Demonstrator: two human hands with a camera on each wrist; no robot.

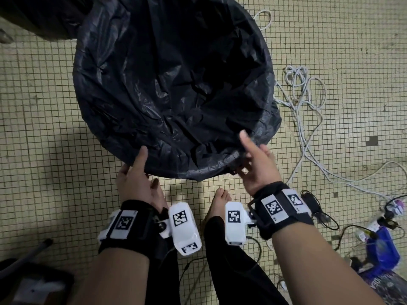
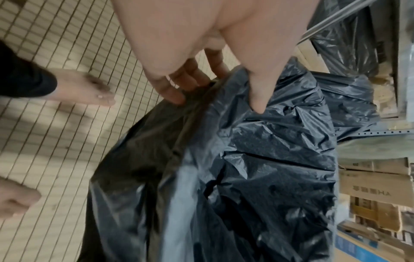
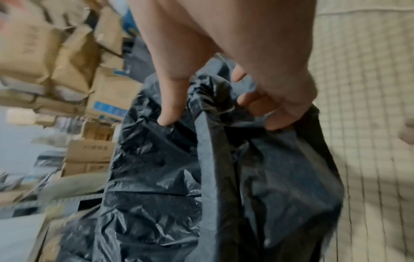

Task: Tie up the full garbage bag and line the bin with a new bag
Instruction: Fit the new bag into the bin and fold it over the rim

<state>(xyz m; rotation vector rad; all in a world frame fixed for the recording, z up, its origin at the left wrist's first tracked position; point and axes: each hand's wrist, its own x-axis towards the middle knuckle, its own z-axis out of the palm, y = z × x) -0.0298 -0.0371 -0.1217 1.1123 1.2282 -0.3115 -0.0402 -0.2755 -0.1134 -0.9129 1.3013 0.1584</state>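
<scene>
A black garbage bag (image 1: 171,84) is spread open over a round bin, its edge folded down over the rim; the bin itself is hidden beneath the plastic. Both hands are at the near rim. My left hand (image 1: 134,161) pinches the bag's edge, thumb lying inside and fingers outside under the fold; the left wrist view shows the left hand (image 2: 215,88) on the bag (image 2: 246,177) the same way. My right hand (image 1: 246,155) grips the edge to the right. In the right wrist view the right hand (image 3: 220,113) has its thumb inside and its fingers curled round a bunched fold of the bag (image 3: 179,177).
Tiled floor all round. White cables (image 1: 304,106) lie tangled right of the bin, with plugs and a blue object (image 1: 381,245) further right. Another dark bag (image 1: 44,16) sits at the far left. My bare feet (image 1: 220,201) stand just short of the bin. Cardboard boxes (image 2: 376,177) are stacked beyond.
</scene>
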